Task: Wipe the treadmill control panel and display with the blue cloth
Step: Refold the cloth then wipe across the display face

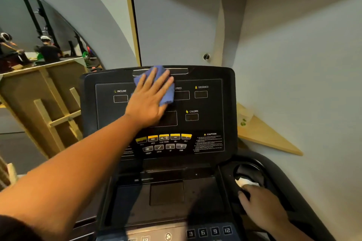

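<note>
Clearly the cloth [164,86] lies upper centre of the frame, pinned flat on the display [205,103] under the left hand [148,100], fingers spread so the palm presses a broad patch, likely for even wiping. Lower down, the buttons [164,143] look untouched. At lower right, the right hand [262,203] rests by the cup holder [248,174], perhaps for balance; whether it grips anything I cannot tell. Nothing blocks the display.
</note>
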